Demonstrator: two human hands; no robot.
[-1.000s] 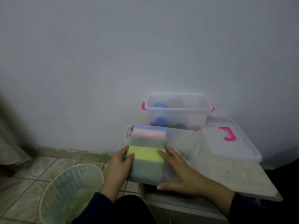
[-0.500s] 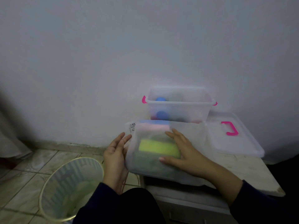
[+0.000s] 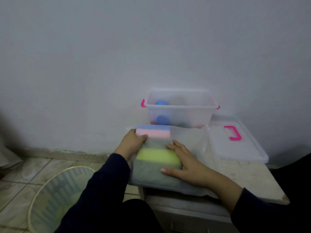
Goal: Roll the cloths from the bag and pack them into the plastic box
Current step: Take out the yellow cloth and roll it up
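Observation:
A frosted plastic bag (image 3: pixel 186 140) lies on the small table (image 3: pixel 249 179), holding a stack of folded cloths: blue, pink (image 3: pixel 154 133), yellow-green (image 3: pixel 158 155) and grey-green. The blue and pink cloths stick out of the bag's far left end. My left hand (image 3: pixel 133 142) grips the pink cloth at its left end. My right hand (image 3: pixel 183 163) lies flat on the bag, fingers spread over the yellow-green cloth. Behind stands the clear plastic box (image 3: pixel 180 109) with pink handles. Rolled cloths, blue ones among them, are inside.
The box's clear lid (image 3: pixel 235 142) with a pink handle lies on the table to the right. A pale slatted waste bin (image 3: pixel 55 197) stands on the tiled floor at lower left. A white wall rises right behind the table.
The bag was lifted and tilted half a second ago; now it lies flat again. My left hand moved from the bag's near side up to the pink cloth's end.

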